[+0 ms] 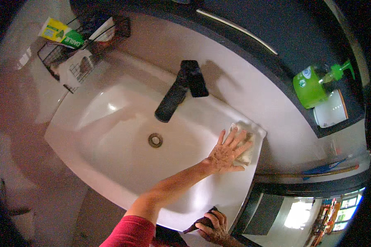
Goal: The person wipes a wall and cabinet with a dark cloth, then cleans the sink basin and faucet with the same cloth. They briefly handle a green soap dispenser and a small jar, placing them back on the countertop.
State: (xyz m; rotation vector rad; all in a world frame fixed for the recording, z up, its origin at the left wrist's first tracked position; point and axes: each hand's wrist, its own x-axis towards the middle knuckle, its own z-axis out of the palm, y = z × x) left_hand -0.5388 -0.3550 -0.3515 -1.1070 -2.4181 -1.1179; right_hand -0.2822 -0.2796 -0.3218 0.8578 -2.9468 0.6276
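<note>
Across a white washbasin [123, 168], my left arm in a red sleeve reaches to the right end of the rim. There my left hand [226, 154] lies flat with fingers spread, pressing on a pale, crumpled cloth [247, 155]. Part of that cloth is hidden under the palm and fingers. At the basin's near right edge, my right hand [216, 230] is closed round a dark, folded cloth [203, 222]. A black tap [171, 103] leans over the bowl, and a round drain [155, 140] sits below it.
A wire basket [49, 57] with a yellow and green tube [62, 33] stands at the far left. On a dark shelf at the right are a green pump bottle [309, 88] and a white cup [331, 110]. Beyond the basin's right side shows a dark-framed doorway [276, 190].
</note>
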